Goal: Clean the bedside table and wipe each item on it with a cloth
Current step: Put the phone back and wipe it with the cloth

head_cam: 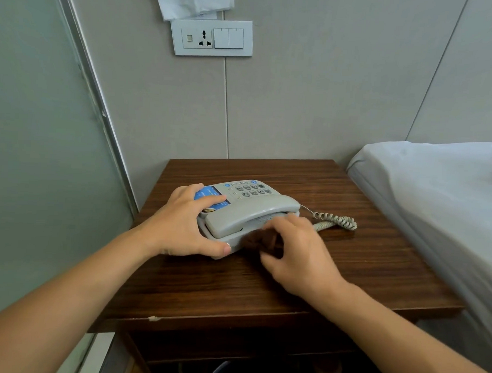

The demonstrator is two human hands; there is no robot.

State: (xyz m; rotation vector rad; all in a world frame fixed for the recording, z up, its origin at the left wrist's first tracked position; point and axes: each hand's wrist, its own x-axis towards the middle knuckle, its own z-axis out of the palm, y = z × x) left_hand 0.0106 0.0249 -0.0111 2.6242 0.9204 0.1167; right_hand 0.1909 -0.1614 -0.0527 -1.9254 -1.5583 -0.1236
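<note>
A grey corded phone [246,211] sits near the bedside table's [334,274] left edge, handset on its cradle. A bunched brown cloth [262,239] presses its near side.

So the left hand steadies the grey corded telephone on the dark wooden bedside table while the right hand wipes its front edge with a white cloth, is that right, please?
Not quite: the cloth is brown, not white, as the head view shows. The left hand does steady the grey corded telephone on the dark wooden bedside table, and the right hand wipes its front edge.
</note>
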